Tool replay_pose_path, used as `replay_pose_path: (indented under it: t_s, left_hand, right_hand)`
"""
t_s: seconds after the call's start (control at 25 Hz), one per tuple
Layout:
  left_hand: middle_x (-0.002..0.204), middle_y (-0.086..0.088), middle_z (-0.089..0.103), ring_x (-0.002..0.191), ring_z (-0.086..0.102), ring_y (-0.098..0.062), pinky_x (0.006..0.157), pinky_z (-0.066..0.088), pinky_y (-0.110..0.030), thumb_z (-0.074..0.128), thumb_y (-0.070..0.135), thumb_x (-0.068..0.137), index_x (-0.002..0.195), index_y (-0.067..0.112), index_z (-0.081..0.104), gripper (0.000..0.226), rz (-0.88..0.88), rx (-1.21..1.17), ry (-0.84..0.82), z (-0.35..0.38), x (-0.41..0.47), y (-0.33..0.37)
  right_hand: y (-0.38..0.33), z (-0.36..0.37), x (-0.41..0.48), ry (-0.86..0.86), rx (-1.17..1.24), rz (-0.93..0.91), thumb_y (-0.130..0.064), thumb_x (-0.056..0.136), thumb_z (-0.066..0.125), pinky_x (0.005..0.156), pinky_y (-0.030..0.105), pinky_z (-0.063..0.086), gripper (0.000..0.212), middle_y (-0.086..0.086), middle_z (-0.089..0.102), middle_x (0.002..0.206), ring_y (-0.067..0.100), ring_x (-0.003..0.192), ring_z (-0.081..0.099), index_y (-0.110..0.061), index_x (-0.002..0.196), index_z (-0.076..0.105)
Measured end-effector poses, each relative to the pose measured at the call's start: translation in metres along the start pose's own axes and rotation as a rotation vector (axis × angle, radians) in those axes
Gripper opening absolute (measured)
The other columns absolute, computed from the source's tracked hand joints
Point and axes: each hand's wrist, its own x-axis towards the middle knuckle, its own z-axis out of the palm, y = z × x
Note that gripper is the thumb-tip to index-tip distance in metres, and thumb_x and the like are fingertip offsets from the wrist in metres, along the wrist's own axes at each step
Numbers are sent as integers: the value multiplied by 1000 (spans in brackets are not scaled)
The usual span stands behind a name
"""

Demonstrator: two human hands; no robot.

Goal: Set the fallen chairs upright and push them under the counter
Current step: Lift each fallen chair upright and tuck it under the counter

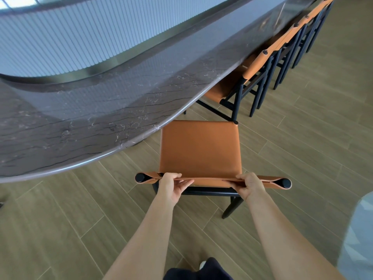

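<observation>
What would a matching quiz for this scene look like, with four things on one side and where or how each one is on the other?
Things:
1. left hand
2. right hand
3. held chair
4. neighbouring chair

States:
A. seat partly under the counter
B. grips the backrest near its right end
C. upright, seat almost wholly out from the counter
D. grips the backrest near its left end

Pairs: 1-D, 2-B, 3-C, 4-A
</observation>
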Motion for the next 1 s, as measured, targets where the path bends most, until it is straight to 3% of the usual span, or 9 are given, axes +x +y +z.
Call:
replay_pose_path:
  t_s: [0.12,0.2,0.4,0.56,0.64,0.76,0.88,1.0]
  left_hand:
    - [101,-22,63,91,65,-42,68,59,-48,45,-16,84,120,-5,51,38,25,16,19,-1,2,-2]
    - [98,-21,63,86,66,-41,66,60,-48,45,-17,84,116,-5,51,35,41,3,32,-1,2,-3]
    - [114,-25,61,98,63,-45,66,58,-52,44,-11,88,120,-5,49,33,90,-55,73,7,1,-4]
    - [109,-25,57,92,61,-47,58,56,-52,37,-15,84,107,-5,49,28,115,-123,148,12,0,-7]
    - [104,-24,58,86,62,-44,59,55,-53,34,-17,84,98,-4,49,25,134,-132,149,15,0,-11]
    - [113,-26,57,88,63,-43,66,55,-53,32,-18,84,106,-6,48,30,167,-129,128,24,2,-15]
    - [119,-30,55,91,63,-45,58,57,-50,32,-20,83,116,-7,45,38,190,-136,117,42,-1,-11]
    - [107,-30,57,86,64,-47,53,57,-49,32,-20,83,102,-8,46,27,218,-153,122,64,-6,1]
  right_hand:
    - [1,-2,2,-10,-27,9,21,86,44,58,56,56,26,23,51,108,43,92,57,-3,96,47]
    - [2,-3,4,-11,-44,7,20,86,46,63,53,57,23,22,52,105,40,90,59,-3,93,47]
    - [4,-4,9,-48,-41,-10,20,84,45,81,54,55,22,20,54,95,36,84,60,-1,91,48]
    - [2,-5,5,-59,-54,-10,20,84,45,70,47,56,31,17,56,97,33,83,60,-1,106,50]
    - [-1,-7,6,-72,-69,-8,20,85,46,74,47,56,37,15,56,101,33,87,61,-2,114,48]
    - [-17,-5,8,-115,-86,-32,19,85,46,80,47,56,40,15,55,105,31,87,61,-3,118,46]
    - [-39,2,9,-156,-103,-74,20,85,46,65,41,57,41,18,54,108,27,81,60,-2,119,45]
    - [-61,15,8,-201,-113,-80,20,84,47,65,41,57,44,20,55,109,29,81,61,4,125,44]
